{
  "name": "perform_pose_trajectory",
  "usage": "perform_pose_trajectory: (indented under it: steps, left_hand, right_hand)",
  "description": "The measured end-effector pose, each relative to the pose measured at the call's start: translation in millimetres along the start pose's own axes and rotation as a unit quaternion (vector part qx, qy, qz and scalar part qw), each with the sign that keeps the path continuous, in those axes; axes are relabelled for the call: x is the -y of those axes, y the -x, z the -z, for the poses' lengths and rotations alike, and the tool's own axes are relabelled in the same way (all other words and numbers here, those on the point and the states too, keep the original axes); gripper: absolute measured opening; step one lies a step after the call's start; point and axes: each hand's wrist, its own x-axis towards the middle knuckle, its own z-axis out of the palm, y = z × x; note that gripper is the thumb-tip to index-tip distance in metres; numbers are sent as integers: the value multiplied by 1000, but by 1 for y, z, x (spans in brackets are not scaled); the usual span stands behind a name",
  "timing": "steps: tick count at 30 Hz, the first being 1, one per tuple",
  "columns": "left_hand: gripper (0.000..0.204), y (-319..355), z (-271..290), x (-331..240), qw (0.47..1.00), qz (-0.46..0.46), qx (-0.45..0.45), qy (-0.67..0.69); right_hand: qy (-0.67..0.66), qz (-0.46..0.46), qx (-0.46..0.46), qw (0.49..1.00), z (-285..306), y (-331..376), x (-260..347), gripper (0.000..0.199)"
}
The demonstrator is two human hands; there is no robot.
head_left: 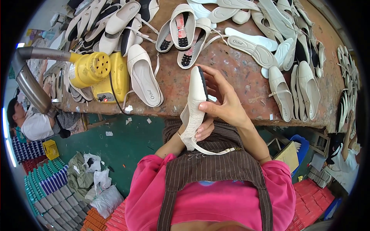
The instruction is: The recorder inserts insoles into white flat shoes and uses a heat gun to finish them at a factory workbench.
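In front of my chest I hold a cream shoe (pixel 196 92) on its side, its toe pointing away from me and its dark sole edge turned right. My right hand (pixel 227 102) grips the forefoot, thumb on the upper and fingers behind the sole. Toward the heel, my left hand (pixel 205 129) is wrapped round the shoe from behind, partly hidden by it. A thin heel strap (pixel 214 153) hangs loose over my striped apron. Just beyond the toe, cream shoes (pixel 183 27) with black-and-pink insides lie on the worn table (pixel 216 84).
On the left stands a yellow machine (pixel 90 69) with a bent metal pipe (pixel 32 84), beside a finished-looking shoe (pixel 144 77). Piles of cream shoes and loose insoles (pixel 252 50) cover the far side. Other people (pixel 36 121) sit at both sides.
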Motion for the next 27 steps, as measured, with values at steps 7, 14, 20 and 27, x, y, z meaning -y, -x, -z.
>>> perform_pose_trajectory:
  steps: [7,14,20,27]
  left_hand:
    - [47,14,3,10,997,-10,1,82]
    - [32,5,19,15,977,44,86,188]
    - [35,8,28,16,973,35,103,205]
    - [49,19,21,-16,993,14,-98,67]
  right_hand:
    - [79,-9,-71,994,-1,1,-4,79]
    - [158,0,-138,978,-2,-1,-9,76]
    - [177,-18,-158,971,-2,-7,-4,67]
    - [188,34,-160,968,15,-6,-16,66]
